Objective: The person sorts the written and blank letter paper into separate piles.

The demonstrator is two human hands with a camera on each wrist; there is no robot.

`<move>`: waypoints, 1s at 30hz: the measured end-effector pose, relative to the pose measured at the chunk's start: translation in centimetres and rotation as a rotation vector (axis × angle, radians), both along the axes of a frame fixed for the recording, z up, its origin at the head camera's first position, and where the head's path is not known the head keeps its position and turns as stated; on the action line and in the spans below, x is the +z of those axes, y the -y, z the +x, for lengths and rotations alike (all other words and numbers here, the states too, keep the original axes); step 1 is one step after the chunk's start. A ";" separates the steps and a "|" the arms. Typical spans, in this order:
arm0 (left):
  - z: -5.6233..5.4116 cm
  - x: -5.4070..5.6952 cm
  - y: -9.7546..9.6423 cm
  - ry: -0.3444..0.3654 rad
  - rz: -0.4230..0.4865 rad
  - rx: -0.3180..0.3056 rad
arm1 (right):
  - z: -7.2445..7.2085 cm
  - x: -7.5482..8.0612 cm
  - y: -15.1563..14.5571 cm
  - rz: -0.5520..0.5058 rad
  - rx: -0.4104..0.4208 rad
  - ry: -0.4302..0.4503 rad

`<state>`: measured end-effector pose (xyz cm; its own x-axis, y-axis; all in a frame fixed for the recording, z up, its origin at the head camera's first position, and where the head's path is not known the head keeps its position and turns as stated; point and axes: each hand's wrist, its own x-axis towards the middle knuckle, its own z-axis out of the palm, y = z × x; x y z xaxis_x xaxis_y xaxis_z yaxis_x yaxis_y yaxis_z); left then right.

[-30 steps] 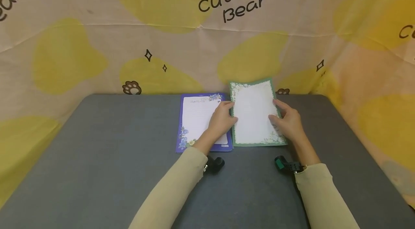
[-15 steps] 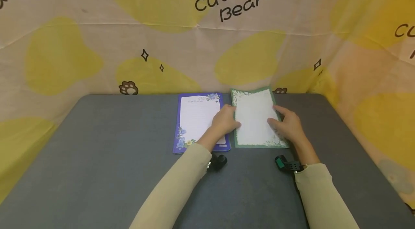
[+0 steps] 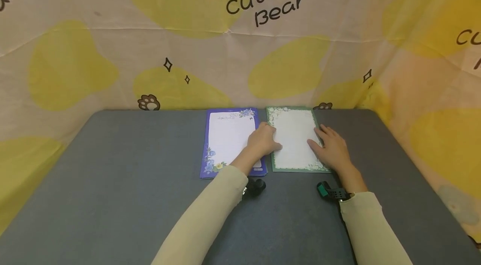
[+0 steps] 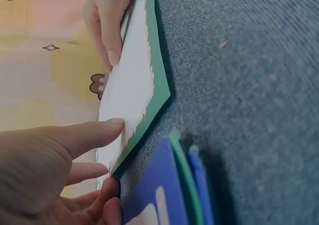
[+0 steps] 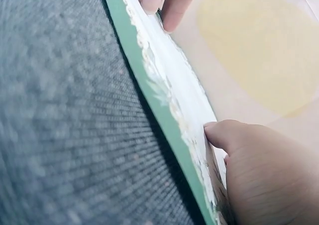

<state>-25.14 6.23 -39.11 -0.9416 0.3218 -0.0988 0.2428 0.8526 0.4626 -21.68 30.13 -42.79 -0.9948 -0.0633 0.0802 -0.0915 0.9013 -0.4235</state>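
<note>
A sheet of writing paper (image 3: pixel 293 140) with a green floral border lies flat toward the back of the table. At its left edge is my left hand (image 3: pixel 263 139), thumb extended over the white part and fingers along the border. My right hand (image 3: pixel 332 148) rests at the opposite edge, its thumb (image 5: pixel 219 133) on the paper and its fingers stretched along the side. Left of the green sheet lies a stack of purple-bordered writing paper (image 3: pixel 231 135) with blue flowers, partly covered by my left hand and wrist. Green and blue layers show at the stack's corner (image 4: pixel 172 180) in the left wrist view.
The dark grey table (image 3: pixel 112 198) ends at the back against a hanging cloth (image 3: pixel 210 48) with yellow patches and lettering. Black wrist-worn devices (image 3: pixel 255 188) sit at both wrists, low over the table.
The green-bordered sheet has come down from tilted, with its far edge raised, to flat on the table. Both hands have lowered slightly with it, and the right fingers have straightened.
</note>
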 end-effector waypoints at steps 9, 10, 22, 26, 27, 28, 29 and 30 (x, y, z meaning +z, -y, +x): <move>0.7 1.0 2.4 -0.016 0.178 -0.018 | 0.2 -0.1 0.2 -0.005 -0.003 -0.022; 0.9 1.2 3.1 -0.019 0.207 -0.022 | 0.2 -0.1 0.1 -0.004 -0.003 -0.024; 1.6 0.9 14.8 -0.177 0.308 0.005 | 0.2 -0.1 -0.2 -0.006 0.002 -0.023; 1.5 -0.4 18.0 -0.179 0.303 0.029 | 0.2 -0.2 -0.1 -0.007 0.012 -0.025; 1.5 -0.7 18.6 -0.176 0.303 0.034 | 0.2 -0.2 -0.1 -0.007 0.013 -0.026; 1.5 -1.0 19.2 -0.174 0.300 0.036 | 0.2 -0.2 -0.1 -0.009 0.012 -0.026; 1.4 -1.4 19.6 -0.171 0.297 0.036 | 0.2 -0.2 -0.1 -0.009 0.013 -0.031; 1.4 -1.7 20.0 -0.167 0.293 0.033 | 0.2 -0.3 -0.1 -0.008 0.014 -0.034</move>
<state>-23.79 -13.79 -40.79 -0.9474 0.2829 0.1499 0.3105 0.6979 0.6454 -21.48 30.19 -43.06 -0.9905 -0.0761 0.1142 -0.1181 0.8964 -0.4272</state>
